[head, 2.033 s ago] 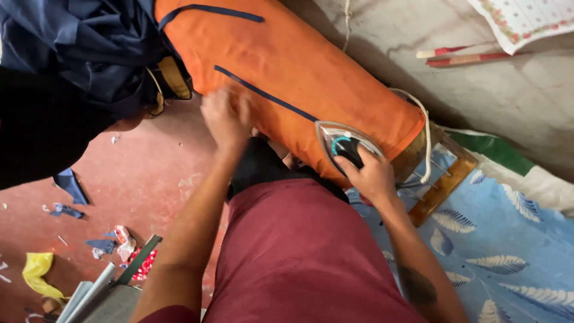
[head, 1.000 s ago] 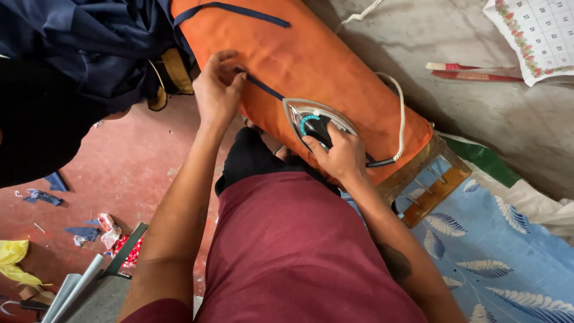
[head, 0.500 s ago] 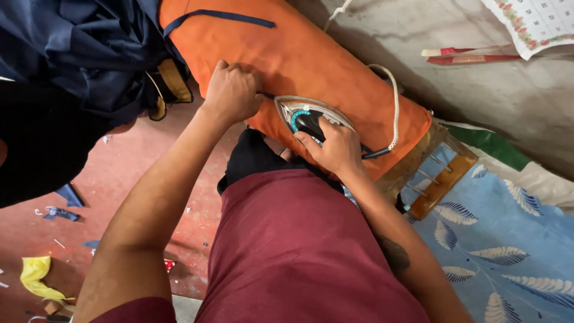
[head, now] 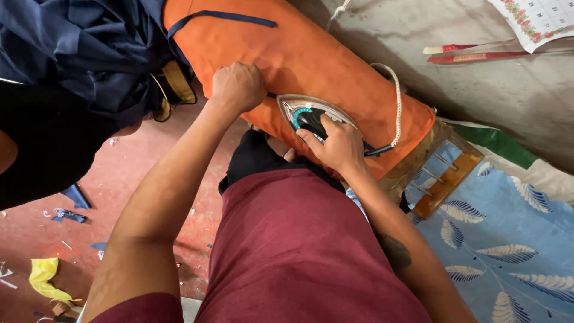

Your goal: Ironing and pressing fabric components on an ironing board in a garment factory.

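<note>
Since the earlier frame, the iron (head: pixel 311 116) is sitting slightly further left along the orange cloth (head: pixel 335 54). Right hand (head: pixel 335 143) is grasping its handle; left hand (head: pixel 238 87), clenched, is pressing on the cloth beside it.

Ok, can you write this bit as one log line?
left hand: fist on orange cloth | right hand: grips iron | iron: on cloth
</note>
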